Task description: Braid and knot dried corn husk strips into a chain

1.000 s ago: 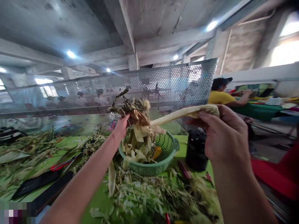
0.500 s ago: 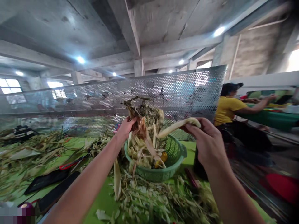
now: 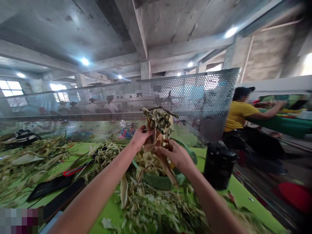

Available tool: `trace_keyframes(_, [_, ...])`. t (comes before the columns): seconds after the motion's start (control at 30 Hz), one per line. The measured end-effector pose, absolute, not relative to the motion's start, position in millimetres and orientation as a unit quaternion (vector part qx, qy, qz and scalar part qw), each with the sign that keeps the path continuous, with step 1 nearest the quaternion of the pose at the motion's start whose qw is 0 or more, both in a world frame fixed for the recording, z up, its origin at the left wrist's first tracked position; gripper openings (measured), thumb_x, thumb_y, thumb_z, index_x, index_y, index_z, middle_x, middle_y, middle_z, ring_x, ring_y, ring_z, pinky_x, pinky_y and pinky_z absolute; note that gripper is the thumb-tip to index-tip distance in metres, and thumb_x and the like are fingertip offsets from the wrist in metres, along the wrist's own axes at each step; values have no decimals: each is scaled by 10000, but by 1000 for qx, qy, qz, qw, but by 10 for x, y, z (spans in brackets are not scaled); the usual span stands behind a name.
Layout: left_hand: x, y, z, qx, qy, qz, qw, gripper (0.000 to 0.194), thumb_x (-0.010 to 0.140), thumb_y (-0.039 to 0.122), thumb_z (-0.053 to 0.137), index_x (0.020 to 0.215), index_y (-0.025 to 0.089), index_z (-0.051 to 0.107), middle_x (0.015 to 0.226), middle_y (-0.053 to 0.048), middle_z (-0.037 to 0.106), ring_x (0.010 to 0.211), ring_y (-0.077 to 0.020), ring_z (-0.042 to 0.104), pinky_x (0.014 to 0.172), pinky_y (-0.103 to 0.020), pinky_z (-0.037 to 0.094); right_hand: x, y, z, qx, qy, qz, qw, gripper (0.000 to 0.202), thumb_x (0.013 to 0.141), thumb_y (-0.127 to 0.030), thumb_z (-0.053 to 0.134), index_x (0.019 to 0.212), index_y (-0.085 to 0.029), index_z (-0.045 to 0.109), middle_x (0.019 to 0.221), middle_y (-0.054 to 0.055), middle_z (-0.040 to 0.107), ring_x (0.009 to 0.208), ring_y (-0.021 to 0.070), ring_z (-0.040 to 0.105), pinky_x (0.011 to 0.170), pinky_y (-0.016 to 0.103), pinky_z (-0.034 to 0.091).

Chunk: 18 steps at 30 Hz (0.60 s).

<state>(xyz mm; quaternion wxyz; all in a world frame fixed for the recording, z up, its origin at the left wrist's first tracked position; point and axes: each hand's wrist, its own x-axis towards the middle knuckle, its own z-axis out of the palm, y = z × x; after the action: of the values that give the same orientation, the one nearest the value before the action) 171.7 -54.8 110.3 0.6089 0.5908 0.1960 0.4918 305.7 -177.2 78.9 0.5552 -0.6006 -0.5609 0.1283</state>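
Note:
A bundle of dried corn husks, with curled grey-green strands at its top, stands raised over a green plastic basket. My left hand is closed around the bundle's left side. My right hand meets it from the right, its thumb and fingers pinching husk strips at the front. Pale husks fill the basket's left part below my hands. Loose husk shreds lie in front of the basket.
A green tabletop bears husk heaps at left, red-handled scissors and a dark flat case. A black canister stands right of the basket. Behind rises a perforated metal screen. A person in a yellow top works at far right.
My right hand has moved left from beside the basket to the bundle; the long pale husk strip it held no longer shows. The bundle in my left hand has shifted slightly right.

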Motion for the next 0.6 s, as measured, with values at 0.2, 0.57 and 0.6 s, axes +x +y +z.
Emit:
trace_keyframes(0.2, [1710, -680, 1106, 515, 157, 474, 697, 434, 546, 374, 821, 869, 153, 634, 707, -33, 689, 592, -165, 640, 626, -303, 517, 2923, -1702, 736, -463, -495, 382, 628, 284, 660, -430, 688, 804, -185, 676, 763, 62, 715, 726, 250, 666, 683, 351, 516])
trace_keyframes(0.57, [1837, -641, 970, 481, 201, 489, 699, 247, 717, 366, 669, 896, 203, 616, 857, -64, 718, 817, -219, 683, 698, -332, 539, 3048, -1663, 715, -477, -438, 339, 682, 306, 589, -469, 705, 645, -200, 570, 588, -10, 600, 544, 162, 535, 549, 269, 424])
trace_keyframes(0.6, [1832, -632, 950, 482, 209, 490, 696, 247, 707, 370, 676, 882, 206, 612, 820, -53, 715, 799, -218, 683, 679, -328, 537, 3059, -1659, 706, -488, -442, 319, 681, 313, 595, -471, 702, 641, -198, 556, 586, -12, 584, 542, 155, 516, 547, 265, 412])
